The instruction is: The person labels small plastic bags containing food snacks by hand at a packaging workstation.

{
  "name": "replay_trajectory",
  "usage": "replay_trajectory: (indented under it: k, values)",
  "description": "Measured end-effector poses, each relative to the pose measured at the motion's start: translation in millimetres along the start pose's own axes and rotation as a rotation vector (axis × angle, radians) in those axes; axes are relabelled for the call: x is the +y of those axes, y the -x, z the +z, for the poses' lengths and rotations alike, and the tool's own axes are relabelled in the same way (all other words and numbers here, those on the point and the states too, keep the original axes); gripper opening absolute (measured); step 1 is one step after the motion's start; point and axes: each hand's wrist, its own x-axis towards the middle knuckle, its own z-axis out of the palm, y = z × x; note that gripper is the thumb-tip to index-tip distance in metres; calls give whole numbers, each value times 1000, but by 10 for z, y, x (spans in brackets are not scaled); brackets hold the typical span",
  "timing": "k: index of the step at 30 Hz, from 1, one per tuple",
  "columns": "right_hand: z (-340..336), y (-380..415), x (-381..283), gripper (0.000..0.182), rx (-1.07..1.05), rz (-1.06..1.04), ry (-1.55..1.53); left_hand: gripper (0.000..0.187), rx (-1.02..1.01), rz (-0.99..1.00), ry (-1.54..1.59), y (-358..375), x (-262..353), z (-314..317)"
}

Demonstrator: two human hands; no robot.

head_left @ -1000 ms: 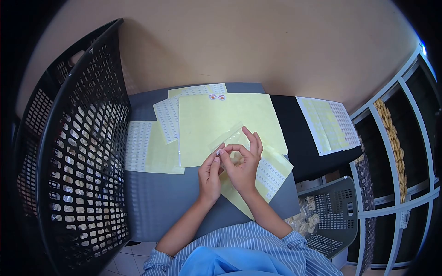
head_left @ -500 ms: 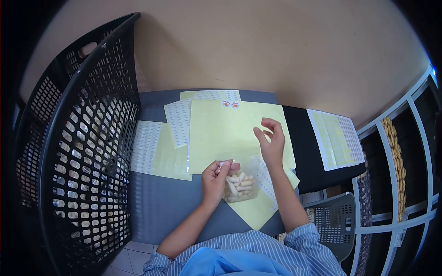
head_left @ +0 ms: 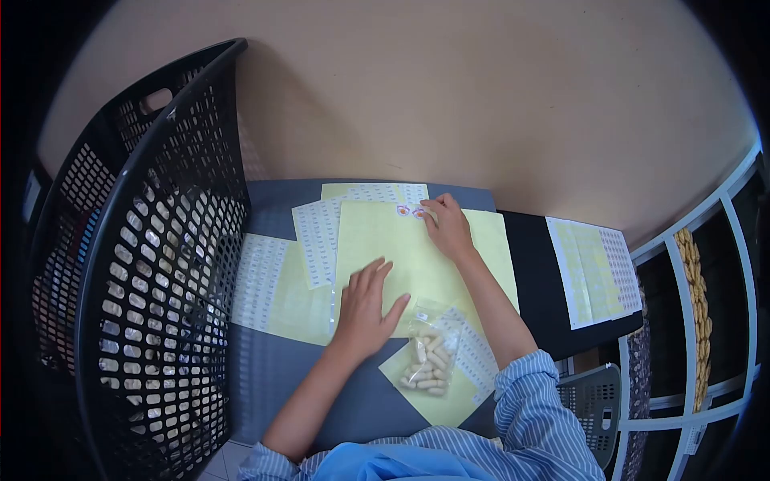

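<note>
My right hand (head_left: 449, 228) reaches to the top of the large pale yellow sheet (head_left: 385, 264), its thumb and fingertips closed at the edge of a small round sticker (head_left: 419, 213). A second round sticker (head_left: 403, 211) sits just left of it. My left hand (head_left: 369, 313) hovers over the sheet's lower left, fingers spread, holding nothing. To its right lies a clear plastic bag (head_left: 431, 361) of whitish, capsule-shaped pieces, with a small label near its top. The bag rests on a yellow sheet with a printed label strip (head_left: 473, 353).
Tall black perforated baskets (head_left: 160, 264) with packed bags inside stand at left. More label sheets (head_left: 261, 280) lie on the grey table (head_left: 281, 377). Another sticker sheet (head_left: 593, 268) is on the black surface at right. A metal rack (head_left: 682, 321) and grey basket (head_left: 589, 401) stand beyond.
My left hand has let go of the bag and moved up and left, opening. My right hand has moved up and left to the round stickers. The bag now lies flat.
</note>
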Motion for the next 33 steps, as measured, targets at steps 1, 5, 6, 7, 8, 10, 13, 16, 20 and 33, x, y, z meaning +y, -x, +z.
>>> replay_trajectory:
  k: [1, 5, 6, 7, 8, 10, 13, 16, 20, 33]
  values:
    - [8, -15, 7, 17, 8, -26, 8, 58, -29, 58, -92, -140, -64, 10]
    - [27, -37, 22, 14, 8, -61, 30, 58, 7, 164, -203, -698, -380, 252]
    - [35, -41, 27, 13, 14, -58, 22, 57, 10, 181, -218, -798, -387, 311]
    - [44, -55, 36, 12, 20, -55, 13, 56, 12, 197, -233, -875, -400, 363]
    - [49, -71, 50, 12, 20, -54, 14, 56, 11, 198, -232, -932, -422, 405]
    - [25, -88, 40, 9, -16, -27, -9, 56, -9, 171, -227, -1003, -439, 473]
    - [30, -128, 36, 6, -35, -9, -50, 57, -32, 191, -305, -1011, -499, 512]
    - [61, -163, 45, 5, -47, -3, -33, 58, -6, 229, -320, -1010, -522, 536]
    - [79, -152, 51, 5, -54, -32, -1, 58, -11, 215, -369, -1003, -556, 579]
    - [33, -108, 93, 4, -67, -139, -63, 59, 23, 218, -374, -995, -560, 586]
